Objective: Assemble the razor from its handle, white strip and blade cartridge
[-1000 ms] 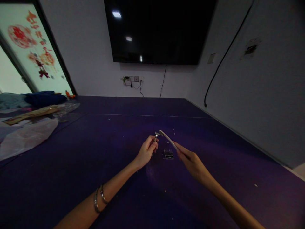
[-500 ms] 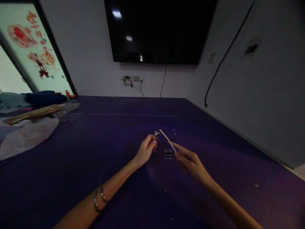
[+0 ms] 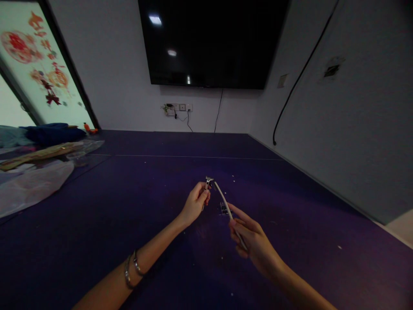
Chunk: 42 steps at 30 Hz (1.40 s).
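Note:
My left hand (image 3: 195, 202) is closed around a small silver metal tool (image 3: 208, 181) with a wide head pointing up; its exact kind is too small to make out. Between the thumb and fingers of my right hand (image 3: 253, 239) is a thin, slightly bent whitish strip (image 3: 222, 197). Its far tip is just right of the tool's head, and I cannot tell whether they touch. The strip's near end shows below my right fingers. A small dark packet-like item (image 3: 223, 208) lies on the purple surface, partly hidden behind the strip and my right hand.
The broad purple surface (image 3: 145, 193) carries scattered white bits. To the left lie clear plastic sheeting (image 3: 35, 183), a long yellowish piece (image 3: 41, 155) and blue cloth (image 3: 54, 133). A television (image 3: 213, 43) and sockets (image 3: 182, 107) are on the wall; a black cable (image 3: 301, 75) hangs at right.
My right hand has moved down and slightly left, its grip now farther along the strip, with more of it showing. The view has shifted slightly; my left hand still holds the tool.

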Available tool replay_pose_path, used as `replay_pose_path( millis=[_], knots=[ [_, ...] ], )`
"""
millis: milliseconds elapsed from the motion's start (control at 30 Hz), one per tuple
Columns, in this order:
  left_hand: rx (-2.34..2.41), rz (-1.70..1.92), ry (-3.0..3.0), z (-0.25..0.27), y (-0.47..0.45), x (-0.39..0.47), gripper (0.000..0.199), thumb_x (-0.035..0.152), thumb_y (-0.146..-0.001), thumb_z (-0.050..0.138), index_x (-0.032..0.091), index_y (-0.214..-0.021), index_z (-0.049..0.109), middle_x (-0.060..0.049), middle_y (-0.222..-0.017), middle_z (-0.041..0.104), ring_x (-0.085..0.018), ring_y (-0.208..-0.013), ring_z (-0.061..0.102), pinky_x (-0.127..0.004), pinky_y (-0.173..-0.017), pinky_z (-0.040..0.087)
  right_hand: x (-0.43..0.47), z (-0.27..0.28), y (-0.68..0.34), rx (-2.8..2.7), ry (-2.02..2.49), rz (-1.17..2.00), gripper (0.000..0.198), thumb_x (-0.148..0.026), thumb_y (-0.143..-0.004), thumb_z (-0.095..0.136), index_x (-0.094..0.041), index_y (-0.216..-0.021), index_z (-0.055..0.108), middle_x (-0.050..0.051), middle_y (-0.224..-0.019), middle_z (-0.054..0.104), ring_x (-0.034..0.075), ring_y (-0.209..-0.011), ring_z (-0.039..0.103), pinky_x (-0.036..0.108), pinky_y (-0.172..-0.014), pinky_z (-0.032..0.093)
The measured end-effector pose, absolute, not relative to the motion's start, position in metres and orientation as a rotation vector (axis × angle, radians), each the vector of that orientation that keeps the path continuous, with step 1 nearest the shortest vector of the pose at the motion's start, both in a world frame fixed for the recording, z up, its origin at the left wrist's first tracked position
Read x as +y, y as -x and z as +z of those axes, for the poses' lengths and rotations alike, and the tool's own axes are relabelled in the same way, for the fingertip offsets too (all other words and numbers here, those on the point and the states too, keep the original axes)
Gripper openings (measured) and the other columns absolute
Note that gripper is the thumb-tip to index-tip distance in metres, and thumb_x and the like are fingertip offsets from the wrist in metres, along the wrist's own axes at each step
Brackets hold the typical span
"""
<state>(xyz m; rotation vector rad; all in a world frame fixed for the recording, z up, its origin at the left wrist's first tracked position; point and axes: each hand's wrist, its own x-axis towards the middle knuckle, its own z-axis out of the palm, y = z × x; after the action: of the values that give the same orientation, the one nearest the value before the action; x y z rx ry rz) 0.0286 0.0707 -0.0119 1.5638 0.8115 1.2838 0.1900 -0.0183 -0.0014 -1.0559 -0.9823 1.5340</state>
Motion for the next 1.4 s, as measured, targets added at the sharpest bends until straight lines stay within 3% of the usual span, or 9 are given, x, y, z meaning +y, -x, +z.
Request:
replay_pose_path(
  millis=[167,500,1400],
  knots=[
    [0.799,1.253,-1.583,-0.014,-0.033,0.066,0.013,0.028,-0.084,0.044,0.017,-0.091,0.046,0.004,-0.065,0.045,-0.008,-0.054,0.043,-0.02,-0.051,0.036,-0.025,0.012,-0.181,-0.752,0.989,1.596,0.054,-0.026,-0.07,0.065,-0.025,-0.122,0.051,-0.003,-0.064,0.047,0.006,-0.046,0.038,0.015,-0.035,0.022],
    [0.79,1.257,-1.594,-0.015,-0.035,0.065,0.017,0.033,-0.084,0.046,0.018,-0.09,0.047,0.004,-0.064,0.046,-0.008,-0.053,0.043,-0.021,-0.052,0.035,-0.034,0.007,-0.169,-0.571,0.834,1.644,0.058,-0.021,-0.067,0.067,-0.023,-0.122,0.05,-0.004,-0.062,0.046,0.003,-0.043,0.029,0.016,-0.037,0.018],
    [0.805,1.342,-1.538,-0.011,-0.033,0.065,0.016,0.031,-0.082,0.048,0.017,-0.09,0.047,0.005,-0.059,0.046,-0.009,-0.052,0.042,-0.021,-0.052,0.034,-0.033,0.005,-0.143,-0.556,0.785,1.62,0.049,-0.021,-0.073,0.064,-0.028,-0.12,0.052,-0.004,-0.064,0.045,0.003,-0.045,0.03,0.016,-0.039,0.018]
  ],
)
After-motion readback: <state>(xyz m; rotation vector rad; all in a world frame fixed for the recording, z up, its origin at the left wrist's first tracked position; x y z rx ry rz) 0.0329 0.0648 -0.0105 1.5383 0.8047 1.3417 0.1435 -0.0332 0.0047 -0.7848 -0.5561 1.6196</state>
